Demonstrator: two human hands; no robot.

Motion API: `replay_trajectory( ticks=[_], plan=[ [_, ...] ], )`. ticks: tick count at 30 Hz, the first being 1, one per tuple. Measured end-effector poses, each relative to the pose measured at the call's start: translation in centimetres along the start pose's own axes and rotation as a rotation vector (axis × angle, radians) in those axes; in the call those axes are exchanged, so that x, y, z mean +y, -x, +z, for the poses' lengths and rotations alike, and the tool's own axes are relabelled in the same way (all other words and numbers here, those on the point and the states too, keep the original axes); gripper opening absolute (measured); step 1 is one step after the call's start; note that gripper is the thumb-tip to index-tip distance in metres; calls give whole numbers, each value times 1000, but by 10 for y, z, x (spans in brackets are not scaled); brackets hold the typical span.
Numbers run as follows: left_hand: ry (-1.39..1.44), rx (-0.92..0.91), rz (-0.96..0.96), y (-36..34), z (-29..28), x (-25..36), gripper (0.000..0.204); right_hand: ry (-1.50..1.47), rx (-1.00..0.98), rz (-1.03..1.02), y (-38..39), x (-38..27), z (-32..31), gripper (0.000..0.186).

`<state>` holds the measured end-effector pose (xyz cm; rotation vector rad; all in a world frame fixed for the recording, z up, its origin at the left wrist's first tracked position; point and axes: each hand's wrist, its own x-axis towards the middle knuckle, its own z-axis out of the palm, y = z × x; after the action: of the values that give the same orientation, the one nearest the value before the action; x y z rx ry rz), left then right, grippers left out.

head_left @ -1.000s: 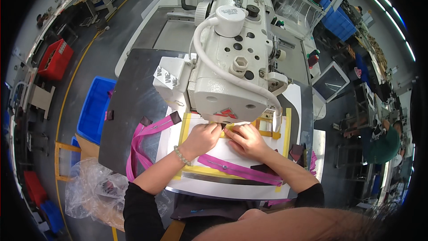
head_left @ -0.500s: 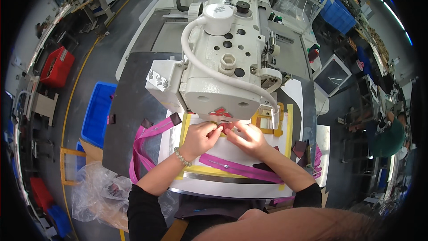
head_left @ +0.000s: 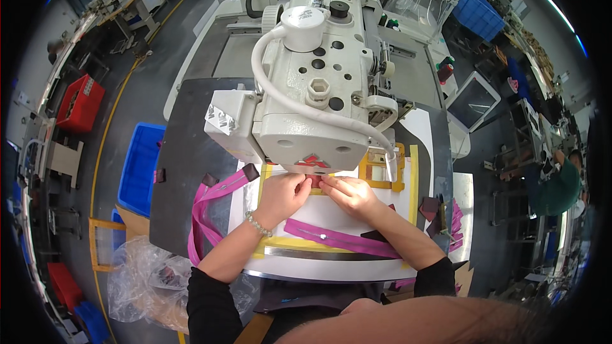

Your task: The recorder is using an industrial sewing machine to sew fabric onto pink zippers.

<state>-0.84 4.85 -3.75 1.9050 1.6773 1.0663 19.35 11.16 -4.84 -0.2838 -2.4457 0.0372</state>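
Observation:
Under the front of the white sewing machine head point(head_left: 312, 140), both my hands meet at a small dark-red piece point(head_left: 315, 181). My left hand point(head_left: 285, 196), with a beaded bracelet at its wrist, is curled, its thumb and finger closed on the left edge of the piece. My right hand point(head_left: 352, 196) has its fingers pressed together on the right edge. The machine head hides the far part of the piece. Below the hands, a magenta zipper tape point(head_left: 338, 240) with a metal pull lies across the white sheet. Another magenta zipper strip point(head_left: 207, 207), with dark end tabs, loops beside my left forearm.
A yellow frame point(head_left: 382, 169) lies right of the needle area. Dark fabric tabs point(head_left: 429, 207) sit near the table's right edge. A blue bin point(head_left: 141, 169) and a crumpled clear plastic bag point(head_left: 150, 280) are on the left. A screen point(head_left: 473, 105) stands at the right.
My right hand's fingers have drawn closer together and lie flatter over the red piece. The left hand stays at its edge. The whole view has shifted slightly.

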Motion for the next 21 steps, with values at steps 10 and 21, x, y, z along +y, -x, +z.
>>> replay_trajectory(
  ticks=[10, 21],
  plan=[
    [-170, 87, 164, -3, 8, -9, 15, -36, -66, 120, -4, -4, -2, 30],
    [-192, 92, 183, -2, 10, -8, 16, -26, -103, 122, -2, -2, -11, 31]
  ],
)
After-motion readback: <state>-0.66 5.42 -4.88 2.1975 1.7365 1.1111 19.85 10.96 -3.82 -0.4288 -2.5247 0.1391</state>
